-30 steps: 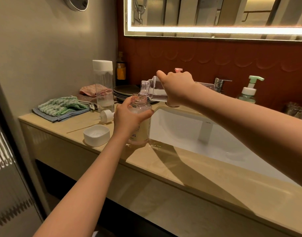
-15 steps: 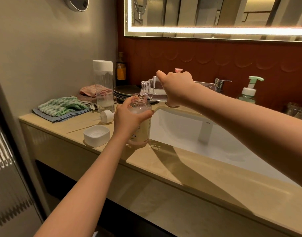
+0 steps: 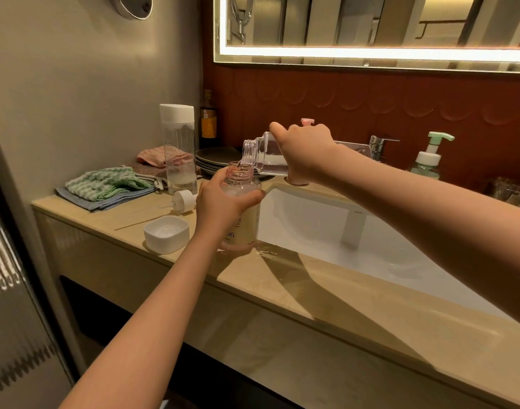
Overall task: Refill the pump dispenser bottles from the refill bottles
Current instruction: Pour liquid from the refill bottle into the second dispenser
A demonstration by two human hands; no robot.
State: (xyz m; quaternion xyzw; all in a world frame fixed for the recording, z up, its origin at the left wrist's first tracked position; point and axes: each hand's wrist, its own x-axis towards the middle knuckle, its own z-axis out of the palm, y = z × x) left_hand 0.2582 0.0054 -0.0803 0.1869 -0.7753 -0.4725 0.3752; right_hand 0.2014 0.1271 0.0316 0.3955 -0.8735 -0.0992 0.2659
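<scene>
An open pink-tinted dispenser bottle (image 3: 243, 222) stands on the counter (image 3: 312, 290) at the sink's left edge; my left hand (image 3: 223, 202) grips its shoulder. My right hand (image 3: 306, 152) holds a clear refill bottle (image 3: 263, 156) tipped sideways, its threaded mouth over the dispenser's neck, clear liquid inside. The removed white pump head (image 3: 183, 199) lies on the counter behind my left hand. A white cap (image 3: 166, 233) sits mouth-up to the left. A second tall clear refill bottle (image 3: 179, 149) with a white lid stands upright further back. A green pump dispenser (image 3: 428, 156) stands at the back right.
Folded green and grey cloths (image 3: 105, 185) and a pink cloth (image 3: 155, 156) lie at the counter's left. Dark plates (image 3: 217, 162) are stacked behind the bottles. The white sink basin (image 3: 356, 237) and tap (image 3: 378, 144) are to the right. A pink pump top (image 3: 307, 121) shows behind my right hand.
</scene>
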